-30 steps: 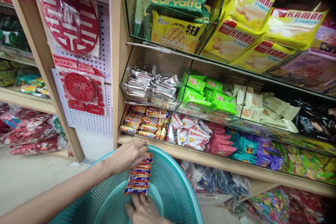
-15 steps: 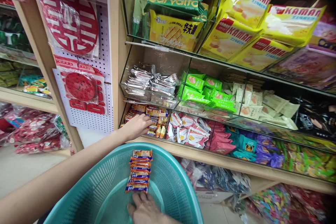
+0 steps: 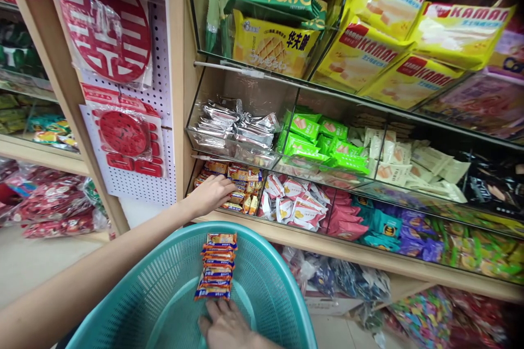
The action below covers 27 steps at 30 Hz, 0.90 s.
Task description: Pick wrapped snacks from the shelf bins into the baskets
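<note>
My left hand [image 3: 216,193] reaches over the front of the lower left bin, its fingers loosely bent on small orange-and-brown wrapped snacks [image 3: 244,175]. Nothing can be seen gripped in it, though its fingertips are partly hidden. Inside the teal plastic basket [image 3: 282,289], a neat column of orange-and-blue wrapped snack bars [image 3: 218,267] lies against the sloping far wall. My right hand [image 3: 227,326] is in the basket too, fingers spread and touching the lowest bar of the column.
Right of the snack bin come white-and-red packets [image 3: 301,204], pink packets [image 3: 346,215] and teal packets [image 3: 380,226]. Above are silver packets [image 3: 237,125], green packets [image 3: 323,139] and yellow wafer bags [image 3: 380,54]. Red decorations [image 3: 108,38] hang at left; a wooden shelf edge [image 3: 368,259] runs behind the basket.
The view has shifted very slightly. Both hands, the basket and the column of snack bars stay practically where they were.
</note>
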Tool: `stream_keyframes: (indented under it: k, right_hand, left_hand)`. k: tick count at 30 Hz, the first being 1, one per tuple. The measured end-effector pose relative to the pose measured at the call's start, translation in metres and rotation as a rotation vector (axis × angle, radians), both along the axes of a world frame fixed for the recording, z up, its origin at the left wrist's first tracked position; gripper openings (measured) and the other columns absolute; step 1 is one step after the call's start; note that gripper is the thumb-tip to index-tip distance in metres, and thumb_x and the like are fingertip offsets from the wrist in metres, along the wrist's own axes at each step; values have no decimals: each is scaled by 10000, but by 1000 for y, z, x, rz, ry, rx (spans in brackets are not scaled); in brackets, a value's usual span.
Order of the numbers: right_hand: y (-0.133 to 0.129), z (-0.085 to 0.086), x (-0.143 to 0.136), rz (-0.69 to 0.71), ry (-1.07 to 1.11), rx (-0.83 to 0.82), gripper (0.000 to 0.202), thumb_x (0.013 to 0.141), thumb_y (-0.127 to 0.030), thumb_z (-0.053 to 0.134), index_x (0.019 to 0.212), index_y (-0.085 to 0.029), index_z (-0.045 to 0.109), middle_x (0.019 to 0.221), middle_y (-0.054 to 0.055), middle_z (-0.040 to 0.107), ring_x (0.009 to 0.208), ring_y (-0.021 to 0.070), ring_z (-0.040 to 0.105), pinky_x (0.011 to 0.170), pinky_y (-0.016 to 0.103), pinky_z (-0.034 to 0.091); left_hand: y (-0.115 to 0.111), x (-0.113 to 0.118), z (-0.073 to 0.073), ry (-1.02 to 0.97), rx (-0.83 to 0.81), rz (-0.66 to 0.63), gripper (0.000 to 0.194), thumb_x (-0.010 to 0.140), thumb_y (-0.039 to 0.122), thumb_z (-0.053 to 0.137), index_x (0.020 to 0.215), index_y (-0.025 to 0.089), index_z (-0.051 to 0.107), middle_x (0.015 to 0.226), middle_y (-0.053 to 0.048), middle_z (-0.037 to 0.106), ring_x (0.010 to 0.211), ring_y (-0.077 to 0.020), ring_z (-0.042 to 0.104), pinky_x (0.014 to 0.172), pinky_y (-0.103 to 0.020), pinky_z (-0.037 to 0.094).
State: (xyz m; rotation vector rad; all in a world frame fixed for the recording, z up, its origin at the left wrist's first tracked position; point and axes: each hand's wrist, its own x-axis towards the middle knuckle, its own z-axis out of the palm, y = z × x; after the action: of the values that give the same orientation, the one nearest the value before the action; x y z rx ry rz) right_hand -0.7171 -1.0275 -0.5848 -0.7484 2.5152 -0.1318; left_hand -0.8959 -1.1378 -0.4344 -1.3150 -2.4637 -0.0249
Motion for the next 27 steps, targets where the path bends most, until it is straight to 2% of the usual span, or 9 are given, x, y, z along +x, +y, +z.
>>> stream_keyframes:
  k: [5, 10, 14, 17, 20, 24, 27]
  right_hand:
    - [3, -14, -2, 20, 65, -58, 562, 693, -353, 700, 1176, -98, 569, 1308, 235, 494, 1180, 396, 487, 1000, 534, 386]
    - [2, -10, -1, 1, 43, -57, 569, 696, -359, 709, 1175, -85, 572, 1293, 243, 499, 1185, 394, 483, 1018, 520, 374]
    - [0, -3, -1, -9, 34, -56, 568, 694, -346, 716, 1179, -85, 574, 1294, 241, 500, 1189, 392, 480, 1029, 518, 365]
    - [-1, -6, -1, -15, 38, -61, 572, 689, -342, 720, 1178, -81, 575, 1305, 246, 491, 1191, 398, 476, 1029, 522, 365]
    - [1, -18, -1, -18, 50, -71, 564, 685, -330, 723, 1172, -86, 576, 1307, 237, 493, 1192, 392, 479, 1035, 519, 360]
    - [8, -48, -2, 4, 150, -141, 550, 669, -397, 733, 1141, -149, 596, 1284, 197, 527, 1138, 376, 519, 983, 545, 410]
    - [11, -69, -3, -46, 255, -190, 321, 796, -348, 599, 1094, -229, 618, 1239, 133, 570, 1089, 324, 552, 916, 526, 457]
  left_hand:
    - [-9, -4, 5, 61, 107, -40, 233, 936, 233, 443, 1118, 161, 570, 983, -76, 634, 907, -220, 543, 781, -344, 439]
    - [-24, -10, 16, 182, 223, -4, 257, 953, 224, 383, 1142, 148, 539, 1009, -94, 621, 913, -210, 561, 789, -334, 478]
    - [-33, -14, 16, 297, 175, 54, 254, 939, 177, 394, 1154, 151, 527, 1044, -102, 619, 927, -218, 566, 783, -329, 494]
    - [-34, -12, 14, 359, 57, 139, 269, 906, 118, 434, 1158, 141, 527, 1027, -113, 619, 902, -234, 572, 753, -340, 499]
    - [-31, -8, 15, 368, -39, 224, 269, 881, 73, 450, 1128, 125, 545, 977, -119, 619, 880, -250, 581, 727, -349, 497]
    - [-27, -6, 18, 360, -75, 291, 226, 865, 51, 461, 1047, 117, 579, 943, -125, 624, 862, -260, 598, 703, -344, 482]
    - [-25, -9, 17, 355, -88, 310, 205, 841, 23, 476, 969, 117, 606, 877, -123, 641, 816, -257, 613, 690, -340, 468]
